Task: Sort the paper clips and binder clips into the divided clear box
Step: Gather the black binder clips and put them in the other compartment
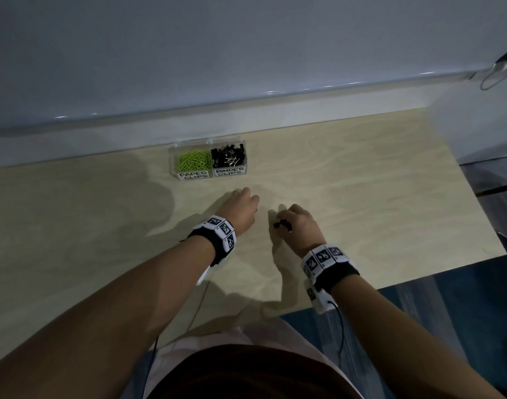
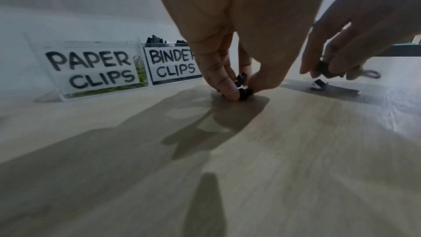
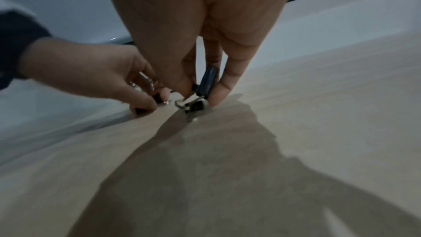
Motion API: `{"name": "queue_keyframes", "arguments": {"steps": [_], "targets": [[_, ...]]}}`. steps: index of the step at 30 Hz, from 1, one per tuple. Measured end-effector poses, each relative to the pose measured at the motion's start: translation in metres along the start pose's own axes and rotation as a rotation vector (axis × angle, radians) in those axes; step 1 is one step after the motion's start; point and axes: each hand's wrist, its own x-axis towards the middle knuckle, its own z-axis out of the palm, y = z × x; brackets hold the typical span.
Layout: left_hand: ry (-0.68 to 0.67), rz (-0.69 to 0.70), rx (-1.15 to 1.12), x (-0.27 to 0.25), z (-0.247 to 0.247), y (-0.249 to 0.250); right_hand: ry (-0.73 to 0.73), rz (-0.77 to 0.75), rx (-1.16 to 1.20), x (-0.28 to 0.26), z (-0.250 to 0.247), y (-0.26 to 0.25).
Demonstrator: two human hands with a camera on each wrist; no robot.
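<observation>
Left grip: your left hand (image 1: 242, 207) sits mid-frame in the head view, fingertips (image 2: 227, 89) down on the bench (image 1: 361, 197), pinching a small black binder clip (image 2: 244, 94) right at the surface. A second clip (image 2: 242, 78) sits tucked up between your fingers.
Right grip: your right hand (image 1: 299, 223), just right of the left, has a black binder clip (image 3: 208, 80) pinched between thumb and fingers. Another clip (image 3: 193, 106) lies on the bench right under your fingertips; can't tell if you're touching it.
Box: the clear box (image 1: 208, 161) stands above your hands in the head view, against the back wall. Green paper clips (image 1: 192, 161) fill the left half, labelled PAPER CLIPS; black binder clips (image 1: 228, 156) fill the right half, labelled BINDER CLIPS.
Bench: pale wood, your hand shadows across it.
</observation>
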Motion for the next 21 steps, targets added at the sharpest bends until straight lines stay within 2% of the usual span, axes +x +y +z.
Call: {"name": "queue_keyframes", "arguments": {"steps": [4,9,13,16,21], "targets": [[-0.005,-0.042,0.054,-0.007,0.001,-0.006,-0.064,-0.004,-0.167,-0.003,0.015,-0.008],[0.019,-0.049,-0.031,-0.015,-0.016,-0.012,-0.136,0.028,-0.204,0.001,0.014,-0.015],[0.226,-0.077,-0.272,-0.013,-0.053,-0.027,-0.145,0.065,-0.125,0.007,0.009,-0.017],[0.354,-0.117,-0.313,0.004,-0.082,-0.048,-0.101,0.098,-0.012,0.015,-0.001,-0.021],[0.314,-0.122,-0.31,0.018,-0.085,-0.071,-0.018,0.044,0.05,0.047,-0.025,-0.047]]}}
